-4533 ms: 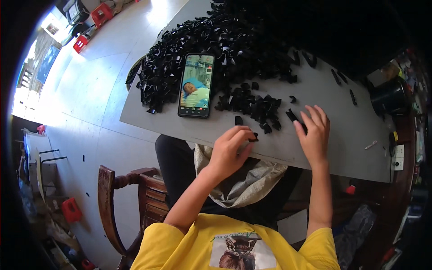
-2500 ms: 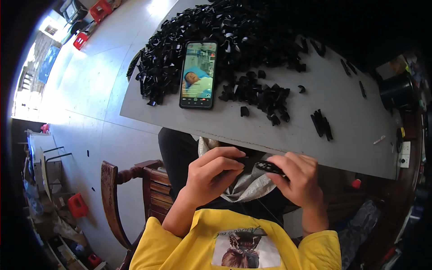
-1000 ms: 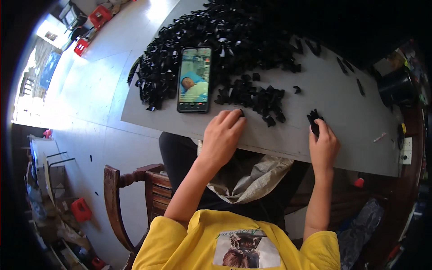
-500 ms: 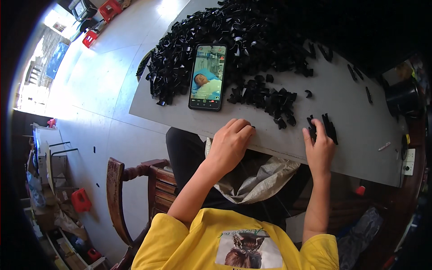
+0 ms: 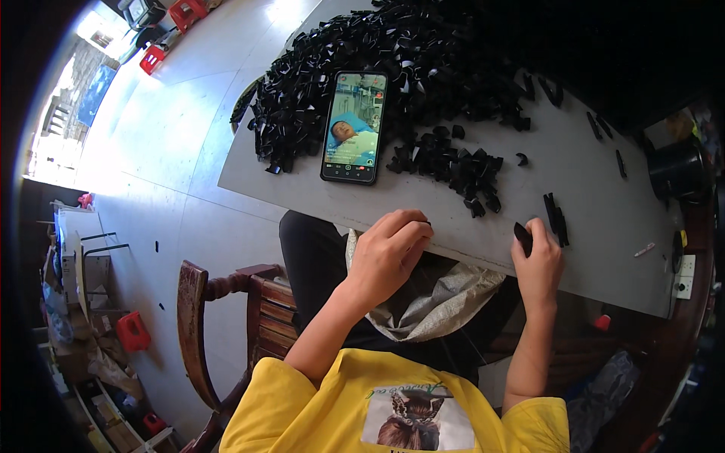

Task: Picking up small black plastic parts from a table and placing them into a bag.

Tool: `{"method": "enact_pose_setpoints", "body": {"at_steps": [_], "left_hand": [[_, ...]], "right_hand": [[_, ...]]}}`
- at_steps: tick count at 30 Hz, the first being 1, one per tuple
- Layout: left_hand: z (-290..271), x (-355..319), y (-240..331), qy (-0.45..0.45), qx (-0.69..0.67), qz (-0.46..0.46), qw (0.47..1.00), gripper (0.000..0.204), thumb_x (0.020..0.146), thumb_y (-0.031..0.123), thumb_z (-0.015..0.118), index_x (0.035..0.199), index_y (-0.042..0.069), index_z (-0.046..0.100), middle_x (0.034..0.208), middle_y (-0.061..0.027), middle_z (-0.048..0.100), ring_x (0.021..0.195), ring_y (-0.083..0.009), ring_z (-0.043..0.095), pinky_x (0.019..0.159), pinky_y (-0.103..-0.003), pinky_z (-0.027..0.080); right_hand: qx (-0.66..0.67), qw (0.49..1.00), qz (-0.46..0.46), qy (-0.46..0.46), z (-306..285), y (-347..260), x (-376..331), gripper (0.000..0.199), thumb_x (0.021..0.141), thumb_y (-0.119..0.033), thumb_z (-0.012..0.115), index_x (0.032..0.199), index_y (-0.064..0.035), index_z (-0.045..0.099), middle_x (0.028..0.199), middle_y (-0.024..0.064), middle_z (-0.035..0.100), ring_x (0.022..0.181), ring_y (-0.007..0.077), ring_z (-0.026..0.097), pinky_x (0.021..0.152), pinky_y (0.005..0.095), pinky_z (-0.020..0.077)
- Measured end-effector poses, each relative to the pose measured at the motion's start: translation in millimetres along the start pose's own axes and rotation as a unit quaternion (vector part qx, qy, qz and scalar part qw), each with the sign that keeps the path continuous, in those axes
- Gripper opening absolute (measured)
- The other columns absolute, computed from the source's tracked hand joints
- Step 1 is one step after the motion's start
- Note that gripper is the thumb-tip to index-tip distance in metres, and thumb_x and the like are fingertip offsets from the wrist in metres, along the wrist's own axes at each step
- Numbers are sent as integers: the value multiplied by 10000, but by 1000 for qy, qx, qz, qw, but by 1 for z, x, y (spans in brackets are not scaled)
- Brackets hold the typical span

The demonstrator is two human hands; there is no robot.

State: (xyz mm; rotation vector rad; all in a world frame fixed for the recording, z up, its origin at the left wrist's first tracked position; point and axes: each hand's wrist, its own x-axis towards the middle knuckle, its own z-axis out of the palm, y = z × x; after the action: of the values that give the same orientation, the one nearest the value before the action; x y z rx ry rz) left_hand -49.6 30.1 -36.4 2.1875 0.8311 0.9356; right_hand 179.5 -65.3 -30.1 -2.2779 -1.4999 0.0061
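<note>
My left hand (image 5: 389, 253) is curled at the table's near edge, a bit of a small black piece showing at its fingertips. Pinched between thumb and fingers of my right hand (image 5: 539, 260) is a dark, narrow black strip (image 5: 522, 238), raised near the front edge. Just beyond that hand, a couple of similar black strips (image 5: 555, 219) lie side by side on the table. Between my hands and farther back sits a small cluster of short, curved black pieces (image 5: 453, 166), with a single curved piece (image 5: 522, 159) to its right.
A large heap of black pieces (image 5: 302, 98) covers the far part of the grey table (image 5: 279, 192). A phone (image 5: 353, 128) playing a video leans at its front. An open woven sack (image 5: 445, 302) hangs over my lap. A wooden chair (image 5: 264, 309) stands left; a black bucket (image 5: 672, 170) is right.
My right hand has closed on a black strip from the group on the table and drawn it slightly toward me. My left hand stays near the edge, shifted slightly.
</note>
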Motion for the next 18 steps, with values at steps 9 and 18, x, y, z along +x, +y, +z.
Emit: {"method": "enact_pose_setpoints", "body": {"at_steps": [9,18], "left_hand": [[-17,-4,21,22,-99,2,995,207,698,-78,716,863,19,637,997,-115,673,872,-256,641,762,-308,506],[-28,-10,36,13,-134,15,991,203,675,-84,728,842,-5,643,1009,-148,678,857,-230,652,754,-287,508]], "right_hand": [[259,961,-94,-33,-29,-37,-26,520,699,34,627,1207,-51,554,917,104,671,711,266,630,624,323,493],[270,934,-213,-93,-45,-62,-20,449,636,32,659,1077,-44,636,771,110,589,626,287,572,562,357,449]]}}
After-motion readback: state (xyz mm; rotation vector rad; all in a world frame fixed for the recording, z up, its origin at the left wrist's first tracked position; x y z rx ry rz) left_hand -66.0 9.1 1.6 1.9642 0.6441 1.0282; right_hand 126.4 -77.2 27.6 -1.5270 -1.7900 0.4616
